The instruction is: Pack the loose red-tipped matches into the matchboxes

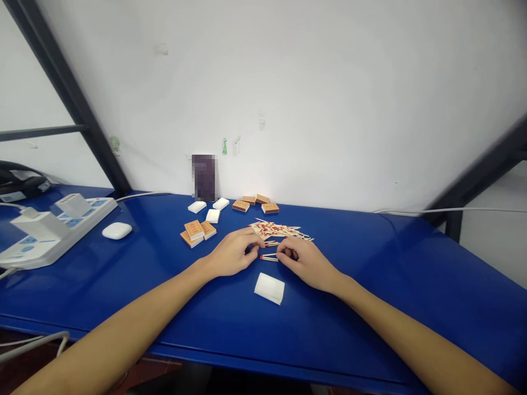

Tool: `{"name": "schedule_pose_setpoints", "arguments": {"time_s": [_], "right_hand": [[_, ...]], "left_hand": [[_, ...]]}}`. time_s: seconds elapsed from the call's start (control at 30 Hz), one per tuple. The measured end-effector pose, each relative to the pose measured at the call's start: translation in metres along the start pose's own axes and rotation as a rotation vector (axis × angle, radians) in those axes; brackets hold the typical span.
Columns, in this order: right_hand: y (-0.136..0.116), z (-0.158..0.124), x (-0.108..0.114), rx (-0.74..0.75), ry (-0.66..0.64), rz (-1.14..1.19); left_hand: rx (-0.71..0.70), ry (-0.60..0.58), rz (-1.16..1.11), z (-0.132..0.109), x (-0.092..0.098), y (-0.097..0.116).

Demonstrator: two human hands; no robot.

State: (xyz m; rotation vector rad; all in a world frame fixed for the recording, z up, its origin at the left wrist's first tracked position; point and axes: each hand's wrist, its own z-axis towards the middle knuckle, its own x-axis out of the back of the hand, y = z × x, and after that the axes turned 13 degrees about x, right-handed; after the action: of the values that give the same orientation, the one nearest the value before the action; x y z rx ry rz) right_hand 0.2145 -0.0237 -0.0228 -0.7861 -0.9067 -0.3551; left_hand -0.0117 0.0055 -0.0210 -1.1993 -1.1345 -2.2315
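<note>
White wall (337, 99) behind, scuffed, small green mark (224, 146) near centre. Blue desk (382, 340) backs onto it, dark slanted beams (69, 82) both sides, soft glare on top. Reddish floor (150, 372) shows below front edge.

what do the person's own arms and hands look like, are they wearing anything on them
The left hand and right hand are ungloved. The left forearm and right forearm are slim and bare, with no sleeve, watch or bracelet showing up to the picture's edge. No rings show, though some fingers are partly hidden.
</note>
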Motion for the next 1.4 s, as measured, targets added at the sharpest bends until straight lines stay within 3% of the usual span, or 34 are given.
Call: {"name": "schedule_pose_setpoints", "arguments": {"time_s": [0.27, 0.53, 0.73, 1.1, 1.4], "right_hand": [[-0.0005, -0.0013, 0.0003, 0.038, -0.013, 0.013], [0.0058, 0.0001, 0.0026, -0.008, 0.096, 0.047], [0.0066, 0.0017, 0.003, -0.06, 0.105, -0.088], [0.008, -0.0028, -0.0007, -0.019, -0.022, -0.276], [0.0086, -0.0014, -0.0004, -0.031, -0.014, -0.259]], "left_hand": [[0.013, -0.05, 0.08, -0.0004, -0.0001, -0.0009], [0.041, -0.061, 0.103, 0.0001, 0.0008, 0.0012], [0.056, -0.087, 0.141, -0.0001, 0.0013, 0.0022], [0.069, -0.105, 0.183, -0.0008, 0.0032, 0.0062], [0.075, -0.111, 0.195, -0.0011, 0.0025, 0.0046]]}}
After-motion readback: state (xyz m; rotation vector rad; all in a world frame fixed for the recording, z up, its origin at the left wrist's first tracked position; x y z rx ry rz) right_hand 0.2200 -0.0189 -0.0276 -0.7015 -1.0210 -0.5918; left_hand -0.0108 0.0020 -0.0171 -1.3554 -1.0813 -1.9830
